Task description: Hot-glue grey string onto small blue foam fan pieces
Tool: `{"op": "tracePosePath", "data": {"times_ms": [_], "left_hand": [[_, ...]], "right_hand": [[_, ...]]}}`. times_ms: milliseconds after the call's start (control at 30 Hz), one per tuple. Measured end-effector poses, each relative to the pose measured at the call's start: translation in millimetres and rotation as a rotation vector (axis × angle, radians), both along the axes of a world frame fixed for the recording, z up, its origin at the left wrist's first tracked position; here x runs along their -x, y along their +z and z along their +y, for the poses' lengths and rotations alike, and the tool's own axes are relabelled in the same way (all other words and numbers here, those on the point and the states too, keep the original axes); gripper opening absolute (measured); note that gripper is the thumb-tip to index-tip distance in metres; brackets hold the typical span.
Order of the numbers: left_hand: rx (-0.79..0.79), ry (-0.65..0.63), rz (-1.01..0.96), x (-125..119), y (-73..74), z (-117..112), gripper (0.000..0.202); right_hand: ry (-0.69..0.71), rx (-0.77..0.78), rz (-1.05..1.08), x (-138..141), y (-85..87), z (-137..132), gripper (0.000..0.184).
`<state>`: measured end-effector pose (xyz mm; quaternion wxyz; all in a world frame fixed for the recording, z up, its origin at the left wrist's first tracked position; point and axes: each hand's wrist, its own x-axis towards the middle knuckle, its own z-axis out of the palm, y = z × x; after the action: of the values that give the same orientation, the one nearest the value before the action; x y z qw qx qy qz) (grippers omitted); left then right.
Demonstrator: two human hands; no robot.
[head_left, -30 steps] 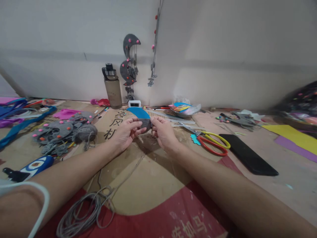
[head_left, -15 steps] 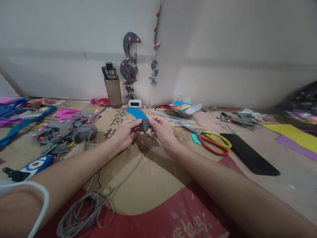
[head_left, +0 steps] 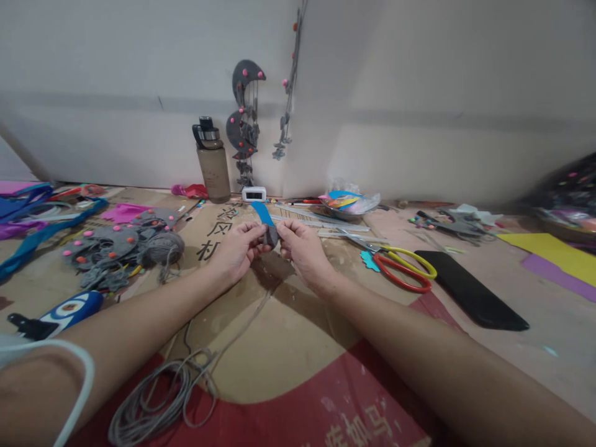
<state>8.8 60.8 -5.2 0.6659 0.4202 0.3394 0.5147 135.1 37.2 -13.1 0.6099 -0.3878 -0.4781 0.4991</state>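
Observation:
Both hands meet over the middle of the cardboard, around a curved blue piece whose near end is covered in grey. My left hand pinches that grey end from the left, thumb on top. From the right, my right hand holds the same end between thumb and fingers. Grey yarn runs from below the hands down to a loose coil at the front left. The fingers partly hide where yarn and piece meet.
Scissors and a black phone lie right. At left are grey pompom-dotted pieces, a yarn ball and a blue-and-white bottle. Behind stand a water bottle and a small clock; grey moon ornaments hang on the wall.
The blue piece has turned in my fingers, so its far end points more upright and looks narrower. My right hand has shifted slightly left. The right hanging ornament has swung left.

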Motion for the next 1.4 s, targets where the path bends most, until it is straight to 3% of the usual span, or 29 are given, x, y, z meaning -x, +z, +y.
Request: {"op": "tracePosePath", "data": {"times_ms": [133,367,633,900,1033,1233,1400], "left_hand": [[-0.135,-0.006,0.016,-5,2.2,-8,0.010],[-0.288,0.015,0.144,-6,-3.8,-8,0.032],[-0.276,0.060,0.286,-4,-9.7,-6,0.023],[-0.185,0.057,0.116,-7,-5.8,-10,0.014],[-0.171,0.040,0.101,-7,-7.7,-7,0.014],[-0.164,0.044,0.056,-5,-7.0,-6,0.014],[-0.202,0.013,0.003,-3,-3.4,-8,0.013]], "right_hand": [[-0.031,-0.025,-0.053,1,-5.5,1,0.022],[-0.071,-0.023,-0.089,1,-5.0,1,0.020],[-0.132,-0.064,-0.238,2,-5.6,0,0.017],[-0.087,-0.220,-0.320,4,-13.2,-3,0.014],[-0.141,-0.240,-0.344,3,-14.1,-2,0.010],[-0.223,-0.323,-0.612,1,-9.5,-4,0.014],[-0.275,-0.429,-0.711,0,-5.2,-8,0.017]]}}
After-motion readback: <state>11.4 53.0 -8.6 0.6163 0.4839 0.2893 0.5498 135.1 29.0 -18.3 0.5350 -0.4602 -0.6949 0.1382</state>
